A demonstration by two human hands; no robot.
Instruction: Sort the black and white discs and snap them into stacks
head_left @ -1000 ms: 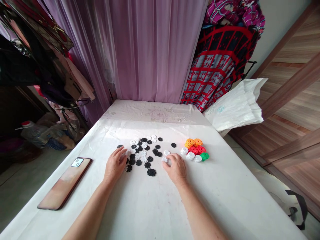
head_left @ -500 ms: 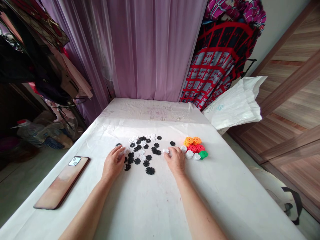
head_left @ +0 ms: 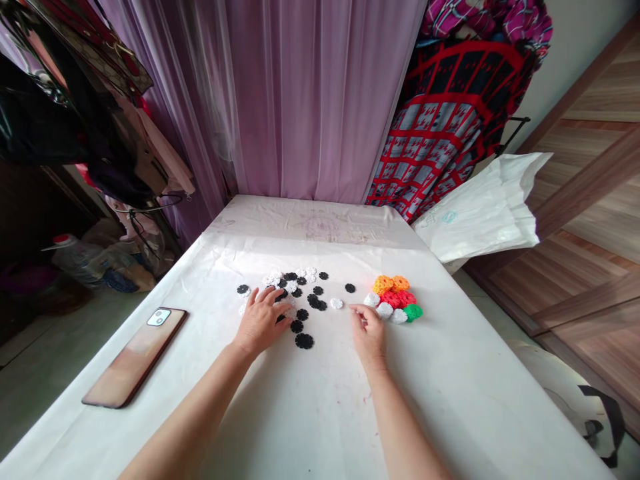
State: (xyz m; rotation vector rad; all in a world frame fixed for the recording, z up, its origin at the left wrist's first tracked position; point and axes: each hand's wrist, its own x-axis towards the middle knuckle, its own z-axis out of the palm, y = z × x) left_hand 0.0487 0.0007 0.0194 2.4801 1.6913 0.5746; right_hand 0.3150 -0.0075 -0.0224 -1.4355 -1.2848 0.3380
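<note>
My left hand [head_left: 261,321] lies over a loose pile of black and white notched plastic discs, its fingers spread and touching the pile. It hides some of the pieces. Around it show black discs [head_left: 297,327] and white discs [head_left: 273,278]. My right hand [head_left: 370,333] rests on the table with loosely bent, parted fingers, and nothing shows in them. Just left of its fingertips a single white disc [head_left: 336,303] lies flat. Beyond that hand sit stacked orange discs [head_left: 384,285], red discs [head_left: 395,300], a green stack [head_left: 413,312] and white stacks [head_left: 385,310].
A phone [head_left: 135,358] lies face down at the left on the white-covered table [head_left: 320,413]. Past the right edge leans a white bag [head_left: 485,210]. A lilac curtain [head_left: 320,100] hangs behind the table, with clothes and bags [head_left: 115,127] at the left.
My right hand has let go of a white disc, which now lies on the table, and has drawn back rightward. My left hand has moved right, over the pile.
</note>
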